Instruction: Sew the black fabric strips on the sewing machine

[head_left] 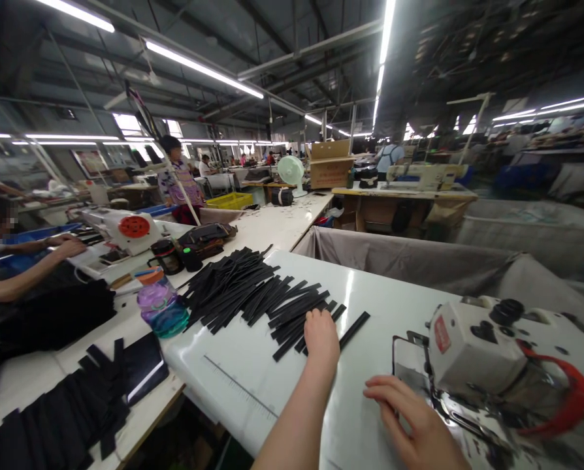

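Observation:
My left hand (321, 331) reaches out over the white tabletop with its fingers curled down on the black fabric strips at the right end of a pile. Its fingertips are partly hidden against the strips. The loose pile of black fabric strips (233, 281) spreads across the table, and a single strip (355, 330) lies just right of my left hand. My right hand (414, 424) hovers low over the table, fingers extended and apart, with nothing visible in it. Beside it on the right stands a white sewing machine (478, 352) with a red curved part.
A purple and teal jar (162, 303) stands at the table's left edge. Further left, a co-worker's hands (69, 247) are at another sewing machine (125, 230). More black pieces (57, 411) lie front left. A grey cloth-lined bin (409, 254) borders the far side.

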### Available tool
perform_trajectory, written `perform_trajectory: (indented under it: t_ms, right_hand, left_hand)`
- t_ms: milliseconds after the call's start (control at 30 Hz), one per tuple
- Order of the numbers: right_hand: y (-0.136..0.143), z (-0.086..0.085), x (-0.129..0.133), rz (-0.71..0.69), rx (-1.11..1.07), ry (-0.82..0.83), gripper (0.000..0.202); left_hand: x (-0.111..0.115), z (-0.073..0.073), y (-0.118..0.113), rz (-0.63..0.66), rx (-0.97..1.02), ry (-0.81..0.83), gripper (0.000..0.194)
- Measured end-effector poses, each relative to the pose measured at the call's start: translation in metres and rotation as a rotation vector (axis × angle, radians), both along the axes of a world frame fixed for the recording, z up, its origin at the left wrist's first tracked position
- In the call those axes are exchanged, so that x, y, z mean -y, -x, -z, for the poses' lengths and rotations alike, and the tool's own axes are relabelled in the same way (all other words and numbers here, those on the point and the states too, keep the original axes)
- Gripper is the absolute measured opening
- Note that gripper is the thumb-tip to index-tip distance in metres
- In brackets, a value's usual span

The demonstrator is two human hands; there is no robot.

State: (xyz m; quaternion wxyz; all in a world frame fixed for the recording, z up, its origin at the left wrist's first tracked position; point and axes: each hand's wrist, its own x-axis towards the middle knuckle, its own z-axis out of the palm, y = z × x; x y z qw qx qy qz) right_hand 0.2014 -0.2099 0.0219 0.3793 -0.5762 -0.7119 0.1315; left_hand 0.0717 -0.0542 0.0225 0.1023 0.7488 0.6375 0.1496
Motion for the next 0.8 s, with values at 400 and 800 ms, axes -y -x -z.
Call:
perform_trajectory:
  t_ms: [400,800]
  right_hand:
    - [0.000,0.016,-0.003,0.086,-0.281,0.134,0.028]
    - [0.013,0.005,0.005,0.310,-0.839,0.033,0.048]
  left_hand:
    - [0.002,0.000,-0.005,0.020,-0.077,0.000,0.032]
    - [0.079,-0.028,-0.002,0.679,0.487,-0.430,0.054]
